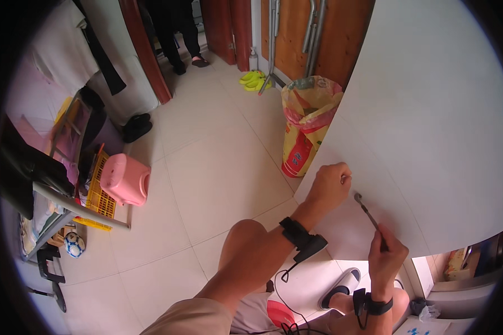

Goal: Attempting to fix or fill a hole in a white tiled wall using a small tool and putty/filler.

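Note:
A large white panel (430, 128) slants across the right side of the view. Close to its lower left edge, my left hand (332, 181) is closed with the fingers curled in; whatever they hold, if anything, is hidden. My right hand (387, 254) grips a slim metal hand tool (368, 212) by its dark handle. The tool's small rounded grey head points up and left, in front of the panel and a short way from my left hand. Its exact kind is too small to tell. Each wrist wears a black strap with a small device.
A red and yellow sack (302, 145) stands beyond the panel's left edge. On the left are a pink bin (126, 178), a yellow basket (99, 192) and a small ball (74, 244). Green slippers (254, 81) lie near a doorway where another person's legs (176, 33) show.

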